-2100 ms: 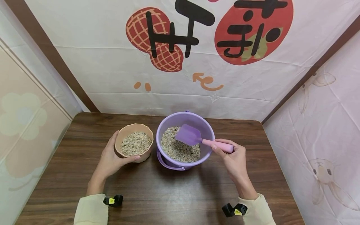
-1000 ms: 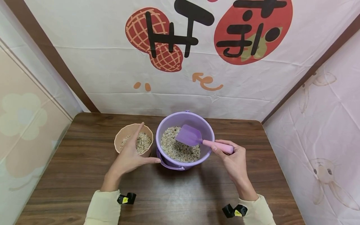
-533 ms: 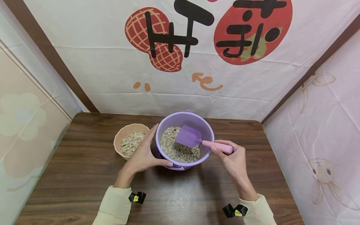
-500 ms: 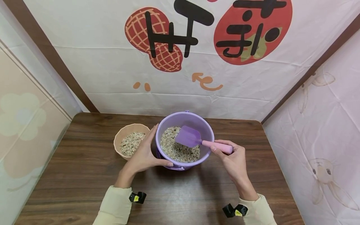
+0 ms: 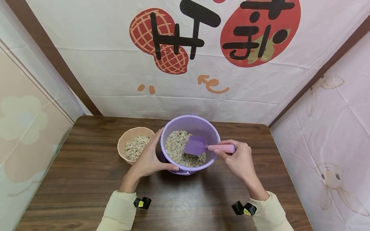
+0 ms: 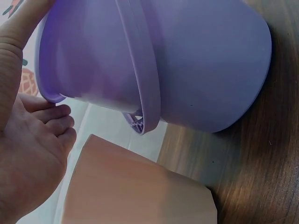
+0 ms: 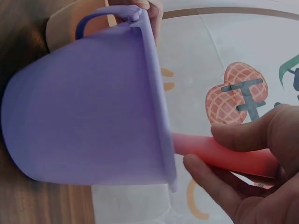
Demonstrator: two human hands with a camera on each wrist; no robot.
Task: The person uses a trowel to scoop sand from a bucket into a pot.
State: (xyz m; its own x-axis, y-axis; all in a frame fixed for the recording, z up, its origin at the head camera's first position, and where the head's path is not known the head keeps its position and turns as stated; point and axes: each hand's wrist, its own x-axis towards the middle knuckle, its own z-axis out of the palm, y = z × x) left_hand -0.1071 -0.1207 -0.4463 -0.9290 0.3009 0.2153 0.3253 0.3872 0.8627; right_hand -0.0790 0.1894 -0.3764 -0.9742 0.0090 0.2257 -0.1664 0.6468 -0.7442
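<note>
A purple bucket (image 5: 214,128) of mixed gravel (image 5: 179,146) stands on the table, its handle hanging down at the front left. My left hand (image 5: 147,160) grips the bucket's left rim, thumb along the front; the left wrist view shows fingers curled at the rim. My right hand (image 5: 238,160) holds a small shovel by its pink handle (image 5: 224,148), in the right wrist view too (image 7: 224,154). Inside the bucket, the purple shovel blade (image 5: 196,145) is tilted, its lower edge at the gravel. A peach faceted bowl (image 5: 122,141), also part filled with gravel, sits left of the bucket, partly behind my left hand.
The brown wooden table (image 5: 182,202) ends at a white printed cloth backdrop (image 5: 115,80) just behind the bucket. Cloth panels (image 5: 323,144) flank both sides. Bowl and bucket stand close together.
My left hand has let go of the bowl, moved right and taken hold of the bucket's rim. The shovel blade has shifted down and slightly right, towards the gravel, as my right hand changed its angle.
</note>
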